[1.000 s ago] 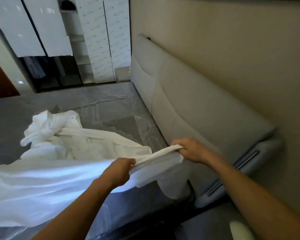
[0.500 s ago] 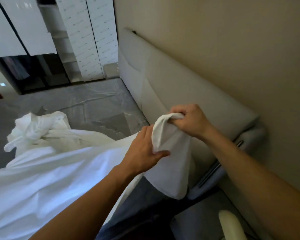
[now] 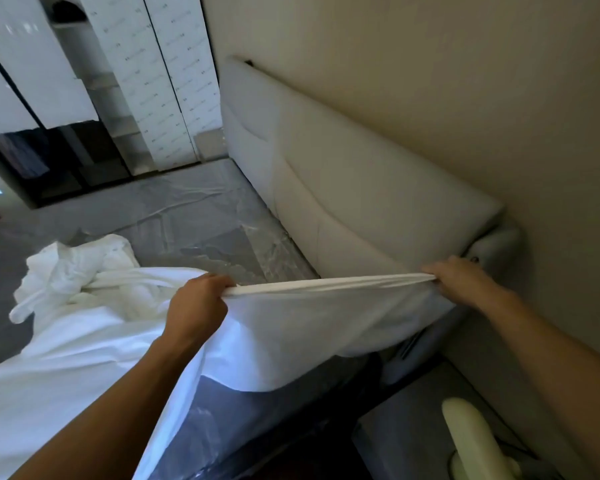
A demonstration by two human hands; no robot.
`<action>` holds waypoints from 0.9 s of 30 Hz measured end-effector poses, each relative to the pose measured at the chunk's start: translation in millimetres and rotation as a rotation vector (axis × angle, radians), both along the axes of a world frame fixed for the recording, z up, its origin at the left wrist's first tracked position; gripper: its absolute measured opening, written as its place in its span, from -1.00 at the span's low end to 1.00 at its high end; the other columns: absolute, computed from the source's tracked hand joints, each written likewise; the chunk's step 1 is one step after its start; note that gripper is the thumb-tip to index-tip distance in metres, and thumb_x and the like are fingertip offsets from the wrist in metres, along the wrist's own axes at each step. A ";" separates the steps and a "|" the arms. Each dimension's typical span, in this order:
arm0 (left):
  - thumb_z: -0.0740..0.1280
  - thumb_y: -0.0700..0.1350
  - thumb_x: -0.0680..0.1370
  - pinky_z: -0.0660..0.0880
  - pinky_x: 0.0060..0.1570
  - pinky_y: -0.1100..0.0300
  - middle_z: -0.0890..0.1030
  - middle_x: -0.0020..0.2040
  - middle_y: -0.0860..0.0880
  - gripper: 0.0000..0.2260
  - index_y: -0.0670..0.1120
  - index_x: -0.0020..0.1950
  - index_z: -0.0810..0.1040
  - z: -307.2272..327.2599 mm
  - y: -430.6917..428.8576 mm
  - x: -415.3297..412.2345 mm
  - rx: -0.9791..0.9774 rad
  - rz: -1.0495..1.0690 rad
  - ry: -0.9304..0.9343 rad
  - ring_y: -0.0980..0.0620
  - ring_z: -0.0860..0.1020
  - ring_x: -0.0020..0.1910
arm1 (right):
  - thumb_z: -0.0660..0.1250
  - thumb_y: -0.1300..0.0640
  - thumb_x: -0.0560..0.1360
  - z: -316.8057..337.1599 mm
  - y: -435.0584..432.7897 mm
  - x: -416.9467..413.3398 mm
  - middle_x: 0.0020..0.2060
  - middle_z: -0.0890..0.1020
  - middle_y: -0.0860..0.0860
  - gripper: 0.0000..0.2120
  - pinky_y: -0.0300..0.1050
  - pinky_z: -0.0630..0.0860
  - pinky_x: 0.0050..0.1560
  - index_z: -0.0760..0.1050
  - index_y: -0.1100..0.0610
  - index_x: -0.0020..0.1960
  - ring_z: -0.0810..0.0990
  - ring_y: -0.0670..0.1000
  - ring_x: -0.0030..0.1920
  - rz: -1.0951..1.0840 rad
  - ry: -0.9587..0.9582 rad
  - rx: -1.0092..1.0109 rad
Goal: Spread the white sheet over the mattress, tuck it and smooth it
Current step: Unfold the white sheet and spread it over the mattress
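The white sheet (image 3: 312, 327) hangs stretched between my two hands over the near corner of the grey, plastic-wrapped mattress (image 3: 194, 216). My left hand (image 3: 196, 306) grips its edge at the centre. Close to the headboard's end, my right hand (image 3: 461, 282) grips the same edge, which runs taut between the hands. The remaining sheet lies bunched in a heap at the left and drapes over the mattress side below my left arm.
A padded beige headboard (image 3: 343, 181) runs along the wall on the right. White wardrobe doors (image 3: 160, 81) stand beyond the bed's far side. A grey bedside surface (image 3: 413, 441) with a cream-coloured object (image 3: 471, 441) sits at the lower right.
My hands were close together, holding a bunched fold. They have since moved apart and lower, my right hand going towards the headboard's end, so the sheet edge is pulled taut.
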State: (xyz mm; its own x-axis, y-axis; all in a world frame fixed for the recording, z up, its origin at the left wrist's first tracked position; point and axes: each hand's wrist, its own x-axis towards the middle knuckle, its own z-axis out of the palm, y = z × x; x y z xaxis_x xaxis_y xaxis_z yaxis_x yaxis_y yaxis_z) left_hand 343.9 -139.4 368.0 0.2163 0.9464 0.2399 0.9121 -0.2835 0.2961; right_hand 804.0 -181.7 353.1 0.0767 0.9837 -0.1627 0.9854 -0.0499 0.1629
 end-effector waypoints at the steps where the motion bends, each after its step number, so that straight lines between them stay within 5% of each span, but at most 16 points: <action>1: 0.24 -0.37 0.31 0.45 -0.20 0.13 0.65 -0.10 -0.02 -0.60 0.01 -0.03 0.66 -6.8 -1.9 -5.4 -0.018 0.013 0.032 -0.15 0.60 -0.09 | 0.26 0.08 0.53 -0.1 -7.2 11.0 0.10 0.65 0.14 -0.72 -0.04 0.52 -0.02 0.53 -0.10 0.21 0.62 0.20 0.08 -0.050 -0.015 0.055; 6: 0.25 -0.32 0.43 0.49 -0.20 0.13 0.66 -0.12 -0.10 -0.77 -0.08 -0.07 0.63 -34.1 -5.9 -27.7 -0.168 0.073 0.058 -0.17 0.61 -0.14 | 0.27 0.22 0.50 -7.8 -38.5 53.5 0.03 0.64 0.28 -0.73 0.09 0.58 0.02 0.57 0.08 0.17 0.63 0.29 0.01 -0.395 0.068 0.201; 9: 0.28 -0.29 0.50 0.52 -0.10 0.11 0.69 -0.05 -0.15 -0.82 -0.11 0.01 0.62 -36.3 -12.9 -22.8 -0.246 0.016 -0.002 -0.17 0.61 -0.09 | 0.32 0.02 0.53 -5.7 -35.6 25.4 0.27 0.55 0.18 -0.59 0.05 0.51 0.22 0.47 0.09 0.35 0.55 0.20 0.22 -0.525 0.006 -0.134; 11: 0.29 -0.25 0.52 0.52 -0.01 0.08 0.70 -0.02 -0.13 -0.80 -0.09 0.08 0.64 -29.9 -22.1 -3.7 -0.221 -0.093 -0.035 -0.18 0.62 -0.04 | 0.44 -0.16 0.44 -3.8 -19.0 -26.6 0.42 0.39 0.14 -0.28 0.03 0.40 0.34 0.28 0.07 0.49 0.43 0.16 0.37 -0.316 0.219 -0.203; 14: 0.26 -0.15 0.51 0.40 -0.20 0.19 0.69 -0.14 -0.07 -0.84 -0.02 -0.03 0.63 -7.6 -37.8 32.2 -0.138 -0.230 -0.130 -0.12 0.61 -0.16 | 0.49 -0.30 0.31 4.8 -1.8 -150.6 0.51 0.25 -0.03 0.00 -0.12 0.26 0.41 0.03 -0.14 0.56 0.28 -0.02 0.46 0.163 0.726 -0.180; 16: 0.29 -0.04 0.49 0.33 -0.29 0.31 0.68 -0.21 -0.02 -0.89 0.02 -0.09 0.61 8.3 -44.5 41.8 -0.115 -0.310 -0.195 -0.05 0.59 -0.25 | 0.50 -0.14 0.38 4.9 -1.4 -217.1 0.38 0.45 -0.03 -0.19 -0.14 0.40 0.25 0.12 -0.26 0.48 0.46 -0.02 0.32 0.314 0.849 -0.185; 18: 0.39 0.06 0.46 0.40 -0.25 0.30 0.67 -0.14 0.01 -0.85 0.05 -0.02 0.56 14.5 -45.6 32.1 -0.171 -0.395 -0.168 -0.01 0.59 -0.21 | 0.37 0.14 0.44 13.2 3.5 -244.0 0.13 0.63 0.04 -0.52 -0.07 0.52 0.07 0.43 -0.12 0.32 0.60 0.03 0.11 0.389 0.850 -0.131; 20: 0.44 0.10 0.46 0.42 -0.19 0.22 0.66 -0.05 -0.01 -0.75 0.08 0.05 0.48 5.4 -46.7 1.4 -0.283 -0.339 -0.052 0.00 0.54 -0.17 | 0.23 0.19 0.38 35.5 12.2 -240.4 -0.10 0.68 -0.07 -0.72 -0.17 0.50 -0.05 0.61 -0.02 0.00 0.61 -0.12 -0.08 0.423 0.954 -0.033; 23: 0.36 -0.04 0.56 0.33 -0.19 0.36 0.64 -0.04 -0.02 -0.93 0.10 0.00 0.51 -23.1 -53.2 -48.5 -0.319 -0.124 -0.062 0.06 0.53 -0.15 | 0.20 0.19 0.31 75.4 22.0 -207.4 -0.28 0.66 -0.13 -0.75 -0.27 0.45 -0.17 0.60 -0.06 -0.20 0.57 -0.20 -0.22 0.338 1.085 0.171; 27: 0.30 -0.11 0.56 0.38 -0.27 0.30 0.63 -0.17 -0.01 -0.83 0.09 -0.22 0.47 -41.0 -67.5 -119.3 -0.396 0.151 -0.125 -0.04 0.58 -0.16 | 0.12 0.19 0.27 111.3 36.9 -160.8 -0.30 0.67 -0.18 -0.73 -0.35 0.43 -0.20 0.60 0.07 -0.24 0.57 -0.25 -0.23 0.152 1.162 0.544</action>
